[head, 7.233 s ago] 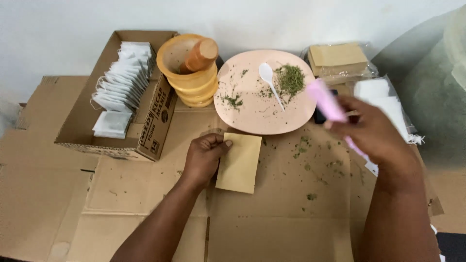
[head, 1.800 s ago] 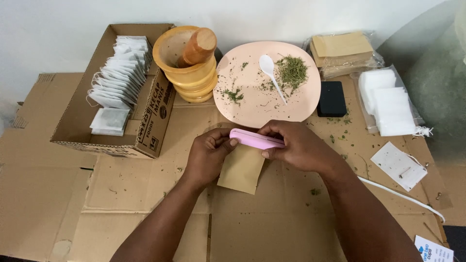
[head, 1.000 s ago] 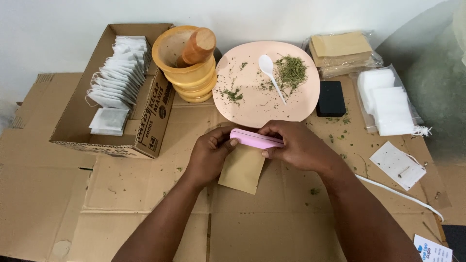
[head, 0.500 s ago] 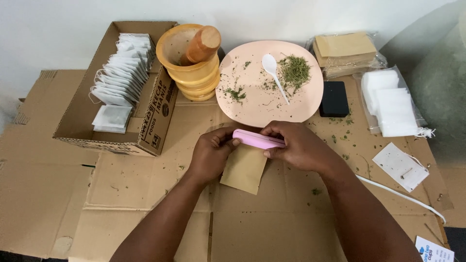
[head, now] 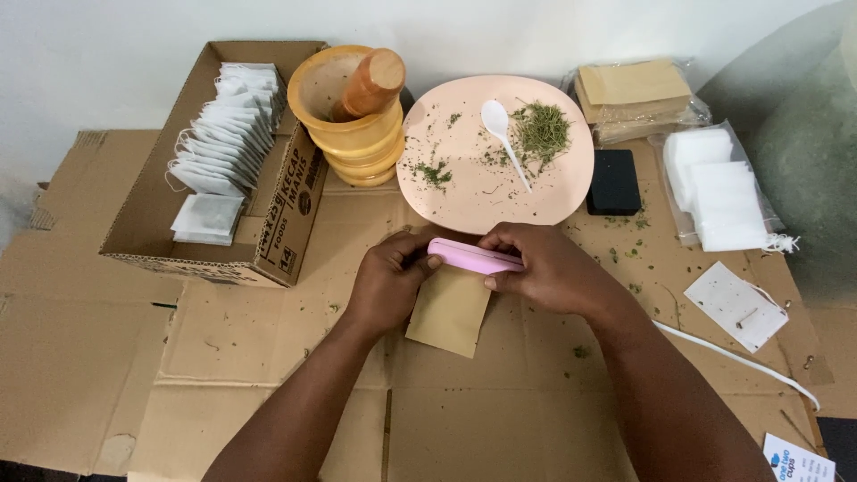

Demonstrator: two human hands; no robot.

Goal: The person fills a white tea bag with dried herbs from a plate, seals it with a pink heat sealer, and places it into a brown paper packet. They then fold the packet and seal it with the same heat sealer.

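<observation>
On flattened cardboard sheets (head: 268, 357), both hands meet over a small tan paper pouch (head: 449, 308) that lies flat with its top edge tucked under a pink bar-shaped handheld device (head: 473, 257). The left hand (head: 390, 281) pinches the left end of the pink device and the pouch's upper corner between thumb and fingers; the right hand (head: 544, 268) closes around the device's right end, thumb underneath and fingers curled over the top. Just beyond the hands sits a round pink plate (head: 455, 192) scattered with dried green herb crumbs (head: 542, 131) and bearing a white plastic spoon (head: 503, 141) laid diagonally. To the plate's left stands a yellow wooden mortar (head: 357, 143) with a wooden pestle (head: 368, 85) leaning inside. Further left, an open cardboard box (head: 152, 205) holds rows of white tea-bag sachets (head: 223, 125). Right of the plate lies a small black rectangular object (head: 614, 181), beside it a clear bag of white sachets (head: 721, 189), and behind it a clear bag of tan pouches (head: 634, 89). A single white sachet (head: 736, 303) lies near the right forearm, and a thin white cord (head: 741, 361) runs along the cardboard there.
</observation>
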